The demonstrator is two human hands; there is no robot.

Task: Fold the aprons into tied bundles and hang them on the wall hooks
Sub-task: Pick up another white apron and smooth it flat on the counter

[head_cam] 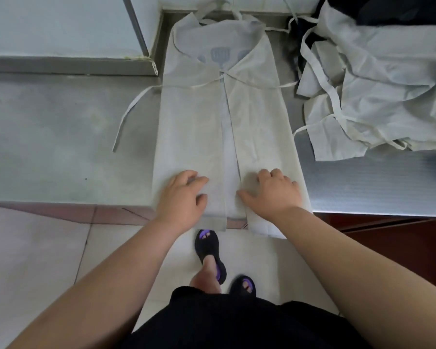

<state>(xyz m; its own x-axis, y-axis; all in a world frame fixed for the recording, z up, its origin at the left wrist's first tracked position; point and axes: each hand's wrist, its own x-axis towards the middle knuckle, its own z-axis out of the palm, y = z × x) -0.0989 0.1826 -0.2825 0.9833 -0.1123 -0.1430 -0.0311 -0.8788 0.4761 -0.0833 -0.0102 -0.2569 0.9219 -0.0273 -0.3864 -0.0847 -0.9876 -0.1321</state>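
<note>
A white apron (227, 127) lies flat lengthwise on the steel counter (61, 137), its two long sides folded in so they nearly meet along the middle. Its hem hangs over the counter's near edge. One waist tie (130, 112) trails off to the left, and the neck strap lies at the far end. My left hand (181, 195) rests on the left flap near the hem. On the right flap rests my right hand (273, 192). Both hands have bent fingers with the tips down on the cloth and the thumbs spread, and no cloth is pinched.
A crumpled pile of white aprons (378, 91) with loose ties covers the counter's right side, with dark cloth (388, 8) behind it. A raised ledge and wall (61, 34) stand at the far left. Below the counter are floor tiles and my sandalled feet (209, 253).
</note>
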